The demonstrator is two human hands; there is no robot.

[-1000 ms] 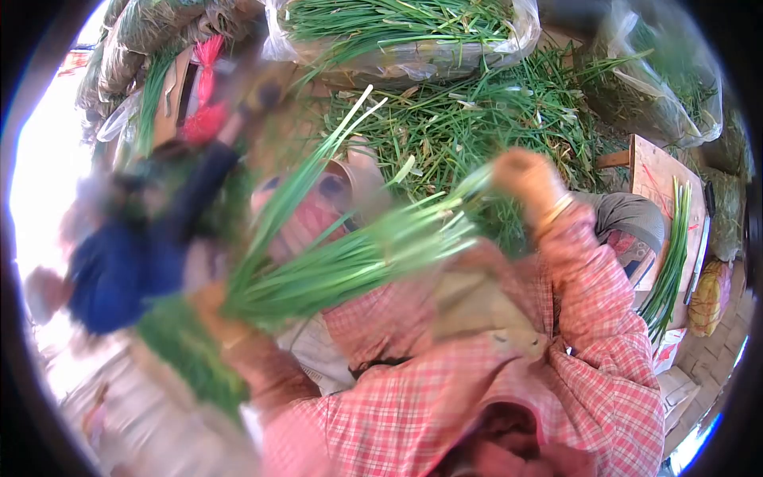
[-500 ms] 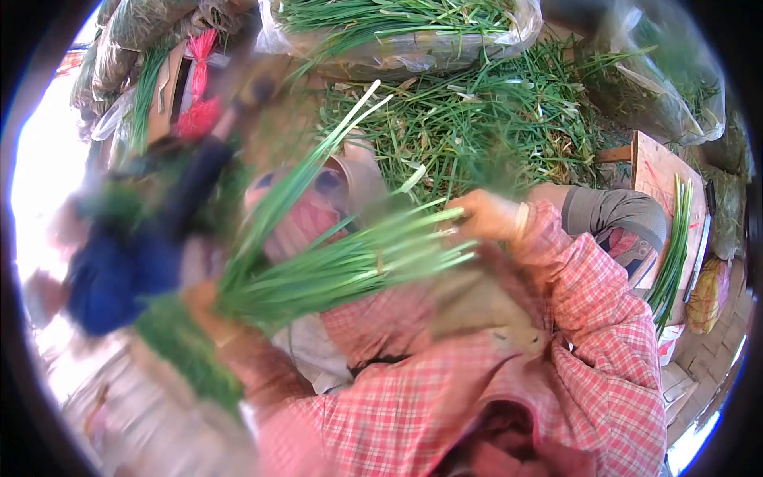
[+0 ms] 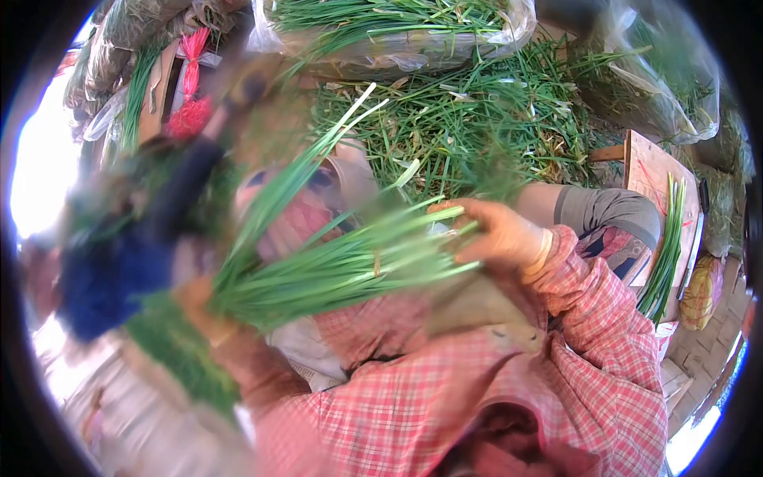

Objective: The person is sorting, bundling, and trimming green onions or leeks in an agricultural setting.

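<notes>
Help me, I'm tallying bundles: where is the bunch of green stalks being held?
In the head view's centre, the bunch of green stalks runs between the left hand and right hand, before the loose pile.

This looks like a produce-sorting spot at a market or farm yard, set on the ground outdoors. A loose heap of cut green stalks (image 3: 477,119) spreads across twelve to one o'clock, with clear plastic sacks of greens (image 3: 397,32) stacked above it and another sack (image 3: 660,87) at two o'clock. A wooden board (image 3: 648,171) at three o'clock carries a neat row of stalks (image 3: 666,246). Brick paving (image 3: 707,350) shows at four o'clock, and bright daylight floods nine o'clock.
</notes>
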